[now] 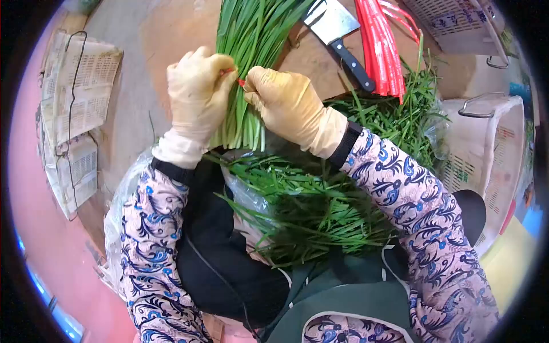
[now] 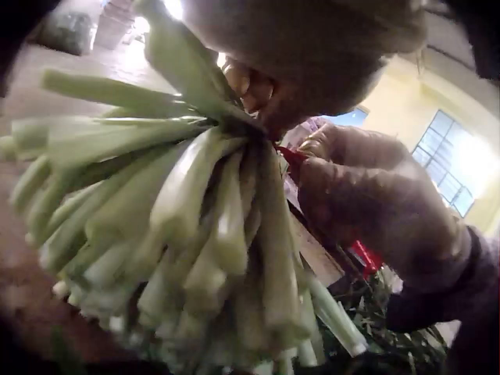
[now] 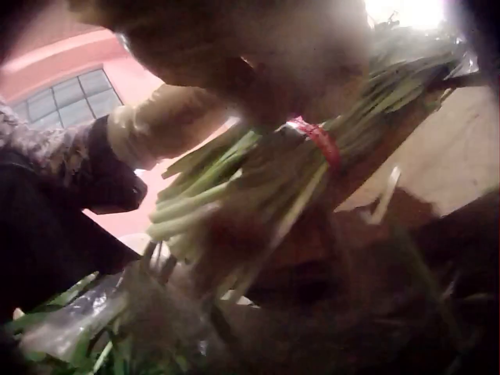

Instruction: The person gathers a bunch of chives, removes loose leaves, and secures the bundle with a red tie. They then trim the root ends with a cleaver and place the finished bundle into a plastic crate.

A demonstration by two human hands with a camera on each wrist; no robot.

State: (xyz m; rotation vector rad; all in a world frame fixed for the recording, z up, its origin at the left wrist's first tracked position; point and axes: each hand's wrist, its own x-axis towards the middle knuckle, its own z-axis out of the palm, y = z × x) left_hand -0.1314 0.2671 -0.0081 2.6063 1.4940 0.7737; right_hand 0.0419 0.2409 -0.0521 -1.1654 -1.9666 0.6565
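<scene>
A thick bunch of garlic chives (image 1: 251, 34) lies on the board, its pale cut ends (image 2: 187, 211) fanned toward the person. Around it runs a red plastic tie (image 3: 320, 143), its ends drawn up on top. My gloved left hand (image 1: 197, 91) pinches one end of the tie at the bunch's left side. From the right, my gloved right hand (image 1: 289, 103) pinches the other end, fingers curled, close to the left. In the left wrist view, a short red piece of tie (image 2: 293, 156) shows at the right fingertips. Both gloves partly hide the tie.
A cleaver (image 1: 337, 37) with a black handle lies right of the bunch, beside a bundle of red strips (image 1: 380, 51). Loose green leaves (image 1: 320, 211) cover the lap and the board's right side (image 1: 400, 114). White plastic baskets (image 1: 480, 143) stand right; another basket (image 1: 80, 91) is left.
</scene>
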